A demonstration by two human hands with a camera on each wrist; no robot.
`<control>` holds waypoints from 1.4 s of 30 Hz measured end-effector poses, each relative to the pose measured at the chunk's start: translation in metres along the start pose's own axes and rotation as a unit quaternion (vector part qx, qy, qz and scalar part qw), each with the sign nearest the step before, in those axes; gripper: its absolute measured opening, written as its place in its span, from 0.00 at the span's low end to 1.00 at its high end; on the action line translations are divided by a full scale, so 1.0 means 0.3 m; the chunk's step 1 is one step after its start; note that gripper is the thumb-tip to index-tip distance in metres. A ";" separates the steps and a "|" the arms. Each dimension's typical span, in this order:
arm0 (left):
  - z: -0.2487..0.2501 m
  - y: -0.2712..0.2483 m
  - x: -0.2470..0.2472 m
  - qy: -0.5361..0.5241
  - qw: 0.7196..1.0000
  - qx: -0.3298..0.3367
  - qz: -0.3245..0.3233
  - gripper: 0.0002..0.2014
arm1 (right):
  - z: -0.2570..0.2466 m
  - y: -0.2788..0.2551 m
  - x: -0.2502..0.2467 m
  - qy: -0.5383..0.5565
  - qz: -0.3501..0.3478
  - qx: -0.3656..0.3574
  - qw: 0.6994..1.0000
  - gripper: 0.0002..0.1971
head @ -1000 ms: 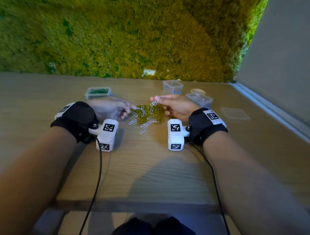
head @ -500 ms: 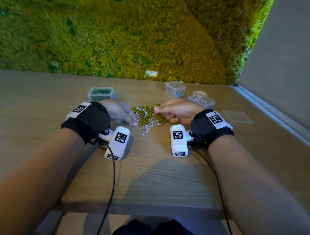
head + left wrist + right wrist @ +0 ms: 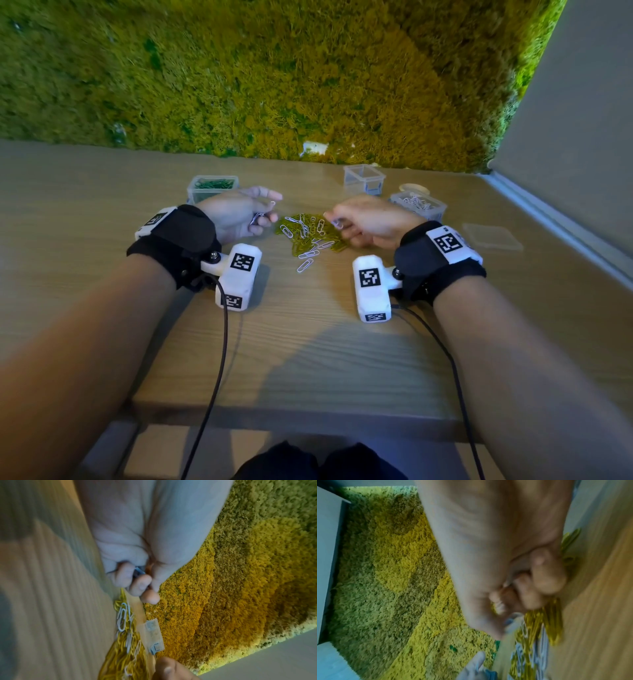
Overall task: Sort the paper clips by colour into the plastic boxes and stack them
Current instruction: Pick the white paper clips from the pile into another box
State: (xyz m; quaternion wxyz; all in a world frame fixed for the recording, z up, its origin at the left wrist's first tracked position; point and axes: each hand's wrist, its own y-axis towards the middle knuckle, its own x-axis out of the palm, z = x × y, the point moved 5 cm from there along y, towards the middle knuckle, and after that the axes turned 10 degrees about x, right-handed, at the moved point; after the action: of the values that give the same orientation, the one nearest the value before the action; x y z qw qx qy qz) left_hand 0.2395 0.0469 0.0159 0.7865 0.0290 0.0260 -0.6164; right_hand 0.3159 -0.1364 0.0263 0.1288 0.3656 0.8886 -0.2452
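the left hand is seen up close from the wrist, fingers curled in over something small and bluish-grey tucked between them, too blurred to be made out properly. below it, a heap of yellow wire paper clips is spread on the pale wooden table, with a few white wire paper clips mixed in on top. a small clear plastic box is seen beside the heap. a mossy yellow-green wall fills the right side. the right hand's fingertip pokes in at the bottom edge.
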 end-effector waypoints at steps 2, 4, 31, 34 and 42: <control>-0.005 0.003 -0.002 0.036 0.999 -0.003 0.001 0.11 | 0.012 0.013 -0.005 0.187 -0.067 0.009 0.980 0.10; -0.009 0.005 0.003 0.067 0.998 -0.012 0.004 0.09 | 0.017 0.014 0.000 0.267 -0.122 0.012 0.956 0.07; -0.013 0.023 0.003 0.329 0.940 0.055 -0.068 0.10 | -0.018 -0.015 0.039 -0.364 0.037 -0.041 0.930 0.03; -0.015 0.025 -0.006 0.364 0.929 0.047 -0.058 0.07 | -0.023 -0.014 0.020 -0.229 0.058 -0.054 0.970 0.07; -0.008 0.019 -0.006 0.362 0.929 0.049 -0.063 0.11 | -0.012 -0.012 0.051 0.283 -0.199 -0.036 0.938 0.07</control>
State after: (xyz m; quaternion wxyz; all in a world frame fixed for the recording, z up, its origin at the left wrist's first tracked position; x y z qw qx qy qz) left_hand 0.2446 0.0503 0.0136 0.6808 0.2873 0.2805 -0.6126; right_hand 0.3025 -0.1277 0.0244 -0.1659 0.2308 0.9512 -0.1202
